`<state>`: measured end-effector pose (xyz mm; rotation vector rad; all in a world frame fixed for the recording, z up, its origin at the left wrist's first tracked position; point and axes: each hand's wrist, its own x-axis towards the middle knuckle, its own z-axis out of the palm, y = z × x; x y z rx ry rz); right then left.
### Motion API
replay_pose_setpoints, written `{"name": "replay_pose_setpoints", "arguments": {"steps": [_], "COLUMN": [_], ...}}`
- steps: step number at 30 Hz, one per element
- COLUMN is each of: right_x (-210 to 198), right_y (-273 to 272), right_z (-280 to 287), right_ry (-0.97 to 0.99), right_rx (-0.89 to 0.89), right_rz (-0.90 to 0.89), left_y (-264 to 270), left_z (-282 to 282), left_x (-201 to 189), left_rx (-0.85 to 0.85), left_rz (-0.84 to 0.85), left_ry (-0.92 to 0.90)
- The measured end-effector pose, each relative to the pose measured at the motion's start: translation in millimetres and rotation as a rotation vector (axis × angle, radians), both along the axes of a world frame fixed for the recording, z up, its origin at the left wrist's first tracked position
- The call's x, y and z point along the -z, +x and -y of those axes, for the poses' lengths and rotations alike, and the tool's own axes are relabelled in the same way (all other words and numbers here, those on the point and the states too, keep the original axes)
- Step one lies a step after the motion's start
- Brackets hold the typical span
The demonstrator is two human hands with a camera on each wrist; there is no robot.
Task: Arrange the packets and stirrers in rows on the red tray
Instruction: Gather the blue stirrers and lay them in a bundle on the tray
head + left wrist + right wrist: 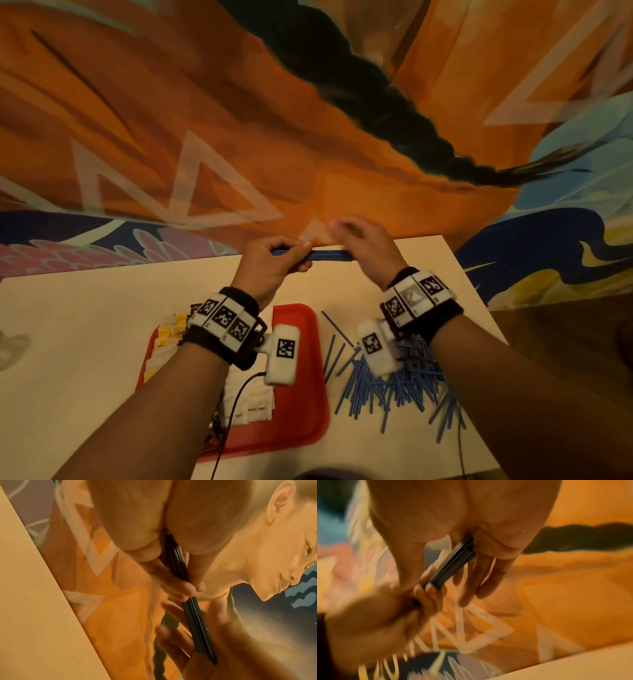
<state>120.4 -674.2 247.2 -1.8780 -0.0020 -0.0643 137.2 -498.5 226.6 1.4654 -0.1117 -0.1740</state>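
Above the far edge of the table, my left hand (pixel 270 263) grips a bundle of blue stirrers (pixel 329 255) and holds it level. My right hand (pixel 359 240) meets the bundle's right end with its palm, fingers straight and blurred. In the left wrist view, fingers (pixel 180 588) curl round the bundle (pixel 193 615). In the right wrist view, the bundle (pixel 453 566) runs from my palm to the left hand (pixel 385 615). The red tray (pixel 301 342) lies under my left forearm with white packets (pixel 250 404) and yellow packets (pixel 168 332) on it.
A pile of loose blue stirrers (pixel 394 387) lies on the white table (pixel 85 325) to the right of the tray. A painted mural wall (pixel 239 137) rises just behind the table's far edge. A black cable (pixel 233 411) runs from the left wrist camera across the tray.
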Motion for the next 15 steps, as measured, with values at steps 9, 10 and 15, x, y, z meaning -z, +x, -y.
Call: {"name": "replay_pose_setpoints", "arguments": {"steps": [9, 10, 15], "right_x": [14, 15, 20], "right_y": [10, 10, 3], "right_z": [-7, -2, 0], "right_ry": [0.207, 0.056, -0.585], "right_rx": [-0.087, -0.187, -0.461], "right_rz": [-0.103, -0.134, -0.463], "left_y": [-4, -2, 7], "left_z": [6, 2, -4], "left_x": [2, 3, 13], "left_rx": [0.059, 0.062, 0.109], "left_rz": [0.032, 0.044, 0.048], "left_ry": [0.09, 0.109, 0.271]}}
